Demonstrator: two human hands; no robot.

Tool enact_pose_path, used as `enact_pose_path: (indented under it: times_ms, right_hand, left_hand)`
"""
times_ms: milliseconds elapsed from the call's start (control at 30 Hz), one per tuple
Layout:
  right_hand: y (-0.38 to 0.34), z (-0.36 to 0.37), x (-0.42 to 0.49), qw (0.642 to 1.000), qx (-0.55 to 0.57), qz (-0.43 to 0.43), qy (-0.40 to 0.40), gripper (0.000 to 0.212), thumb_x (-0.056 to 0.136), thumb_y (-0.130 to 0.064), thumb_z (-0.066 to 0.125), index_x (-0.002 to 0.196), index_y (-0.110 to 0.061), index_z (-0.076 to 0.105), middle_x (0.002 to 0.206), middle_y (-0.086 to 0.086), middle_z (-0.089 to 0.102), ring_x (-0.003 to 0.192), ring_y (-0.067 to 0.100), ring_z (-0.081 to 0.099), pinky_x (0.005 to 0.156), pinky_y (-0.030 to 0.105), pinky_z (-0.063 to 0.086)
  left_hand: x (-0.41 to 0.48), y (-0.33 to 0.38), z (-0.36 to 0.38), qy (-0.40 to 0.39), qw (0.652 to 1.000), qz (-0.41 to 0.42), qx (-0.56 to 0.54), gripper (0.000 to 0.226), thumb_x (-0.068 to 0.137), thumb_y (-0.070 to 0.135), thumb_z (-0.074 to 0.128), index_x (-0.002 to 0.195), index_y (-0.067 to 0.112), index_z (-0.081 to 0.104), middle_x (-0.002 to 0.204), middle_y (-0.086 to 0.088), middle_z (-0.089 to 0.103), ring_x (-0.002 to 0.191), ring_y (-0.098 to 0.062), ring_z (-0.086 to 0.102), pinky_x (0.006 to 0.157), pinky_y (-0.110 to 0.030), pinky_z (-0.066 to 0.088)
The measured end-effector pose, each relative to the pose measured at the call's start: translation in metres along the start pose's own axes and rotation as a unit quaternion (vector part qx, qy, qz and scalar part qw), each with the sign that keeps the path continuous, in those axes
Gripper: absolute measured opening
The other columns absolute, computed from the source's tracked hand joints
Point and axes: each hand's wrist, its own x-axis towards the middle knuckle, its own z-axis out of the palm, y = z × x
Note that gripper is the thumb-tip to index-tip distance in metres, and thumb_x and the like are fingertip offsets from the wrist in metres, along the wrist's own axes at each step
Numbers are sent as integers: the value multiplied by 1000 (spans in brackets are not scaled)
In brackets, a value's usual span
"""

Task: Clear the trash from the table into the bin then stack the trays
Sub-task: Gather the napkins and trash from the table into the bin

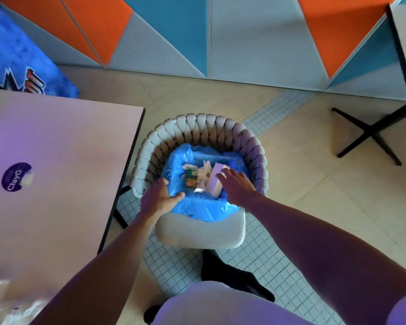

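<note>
A bin lined with a blue bag (197, 208) stands on the seat of a beige woven chair (198, 124). Inside lie trash pieces: a pale box (215, 181), a green-and-yellow packet (190, 178) and crumpled white wrappers (205, 171). My left hand (159, 198) hovers at the bag's near-left rim, palm turned inward, fingers relaxed and holding nothing. My right hand (237, 185) is spread flat over the bin's right side, fingertips at the pale box. The table (56, 160) lies to the left; no trays are in view.
A purple round sticker (15, 177) is on the table top. Something clear and blurred (7, 299) shows at the table's near-left corner. Another table with a black cross base (370, 132) stands at the right. A patterned wall runs behind the chair.
</note>
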Motion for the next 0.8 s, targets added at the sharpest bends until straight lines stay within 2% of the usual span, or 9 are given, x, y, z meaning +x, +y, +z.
enact_pose_path:
  times_ms: [167,300,400,500,633,800]
  right_hand:
    - [-14,-17,10,1000,8,-7,-5,86,70,-27,81,145,-18,40,142,9,43,125,32,51,99,45,47]
    - [-43,-39,24,999,2,-36,-14,68,75,-31,76,135,-16,47,138,12,49,121,33,56,96,45,50]
    - [-73,-53,36,998,23,-61,-21,64,78,-34,73,135,-17,49,133,10,55,123,33,58,95,45,51]
    - [-111,-63,47,995,20,-101,-9,55,80,-34,67,132,-22,51,125,3,60,115,28,62,88,39,52]
    - [-173,-68,63,987,1,-160,-22,64,79,-38,69,138,-29,48,131,-3,59,122,22,58,98,37,47]
    - [-277,-83,63,964,-19,-264,-37,53,79,-29,69,131,-23,57,125,0,66,116,23,62,94,35,51]
  left_hand:
    - [-9,-12,-10,-3,1000,29,-3,79,73,73,67,135,27,51,137,6,61,120,-19,63,94,-38,54]
    - [-22,-36,-23,-13,997,45,-65,76,75,68,71,138,29,53,141,9,60,126,-14,59,102,-36,50]
    - [-36,-56,-32,2,993,44,-111,74,77,60,76,139,24,55,141,5,61,127,-16,60,104,-39,51]
    - [-56,-84,-42,33,990,26,-131,70,79,56,76,137,21,56,137,1,62,123,-19,62,101,-40,52]
    - [-91,-138,-47,83,983,-13,-163,68,83,51,76,138,17,55,140,-4,61,128,-23,59,103,-38,49]
    - [-150,-214,-40,131,965,-80,-213,60,86,49,76,135,20,58,135,0,64,121,-22,63,97,-36,51]
